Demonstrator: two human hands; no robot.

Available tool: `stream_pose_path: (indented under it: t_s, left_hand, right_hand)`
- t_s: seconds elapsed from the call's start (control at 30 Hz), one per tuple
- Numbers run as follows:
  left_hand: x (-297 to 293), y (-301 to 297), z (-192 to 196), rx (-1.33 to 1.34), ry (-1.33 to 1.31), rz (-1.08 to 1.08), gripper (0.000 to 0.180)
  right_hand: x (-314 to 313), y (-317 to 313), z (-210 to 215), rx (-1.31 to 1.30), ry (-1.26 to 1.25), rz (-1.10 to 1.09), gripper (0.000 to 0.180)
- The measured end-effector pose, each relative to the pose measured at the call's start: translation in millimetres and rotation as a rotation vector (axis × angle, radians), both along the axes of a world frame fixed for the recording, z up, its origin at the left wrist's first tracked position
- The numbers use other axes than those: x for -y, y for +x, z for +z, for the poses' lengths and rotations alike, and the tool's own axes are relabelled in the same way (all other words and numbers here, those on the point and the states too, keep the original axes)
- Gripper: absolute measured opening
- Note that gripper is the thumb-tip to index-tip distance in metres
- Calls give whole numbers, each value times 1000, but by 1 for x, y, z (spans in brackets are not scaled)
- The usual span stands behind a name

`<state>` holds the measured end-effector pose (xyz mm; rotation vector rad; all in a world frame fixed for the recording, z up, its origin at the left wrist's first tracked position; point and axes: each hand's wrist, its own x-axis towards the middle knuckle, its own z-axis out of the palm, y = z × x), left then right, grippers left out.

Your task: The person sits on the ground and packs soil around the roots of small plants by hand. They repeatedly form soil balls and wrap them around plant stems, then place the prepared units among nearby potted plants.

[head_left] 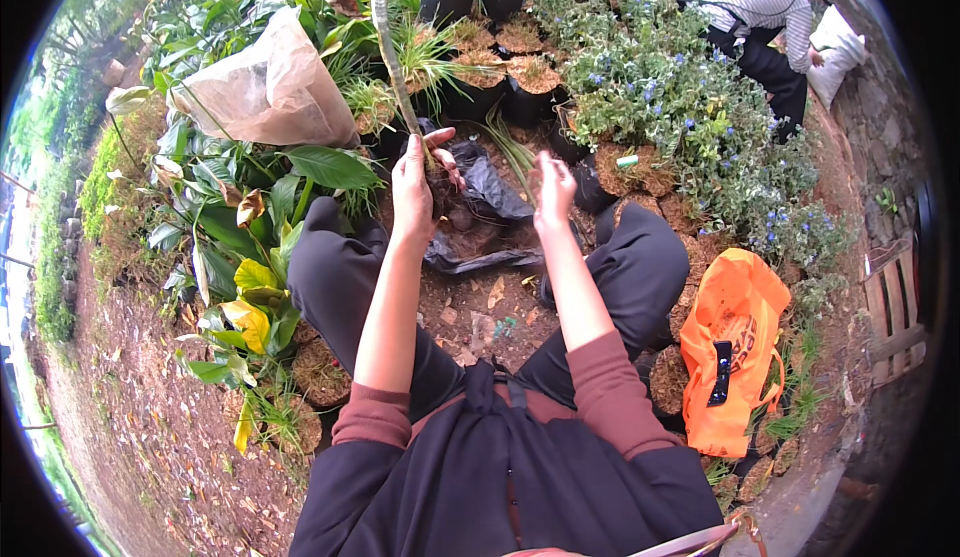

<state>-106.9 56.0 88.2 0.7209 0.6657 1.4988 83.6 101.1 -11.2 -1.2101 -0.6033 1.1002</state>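
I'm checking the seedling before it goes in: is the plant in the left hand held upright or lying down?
Roughly upright. The left hand grips the plant near its base, its long stem rising and leaning slightly left.

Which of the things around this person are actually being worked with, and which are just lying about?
In hand:
- left hand gripping a long-leaved plant cutting
- right hand held open beside it
- black plastic bag with soil, just beneath both hands

Lying about:
- orange bag
- clear plastic bag over the foliage
- potted plants
- blue-flowered bushes
- another person crouching behind

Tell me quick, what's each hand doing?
Left hand: closed around a long plant stem.
Right hand: fingers open, touching thin grass-like leaves.
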Motion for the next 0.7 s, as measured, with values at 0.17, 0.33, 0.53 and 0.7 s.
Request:
stream_pose_path:
  t_s: [0.17, 0.33, 0.53, 0.7]
  left_hand:
    - [-5, 7, -41, 59, -118, 17, 47]
    - [-1, -14, -75, -29, -224, 52, 49]
    - [-13, -21, -92, -7, -271, 105, 48]
    - [-20, -16, -101, -31, -328, 15, 49]
  right_hand:
    - [-29, 0, -115, 938, -82, 443, 24]
    - [-19, -26, -138, 1551, -308, 1009, 44]
    - [-66, -4, -150, 1488, -353, 1022, 47]
    - [-110, 96, -157, 1129, -560, 311, 50]
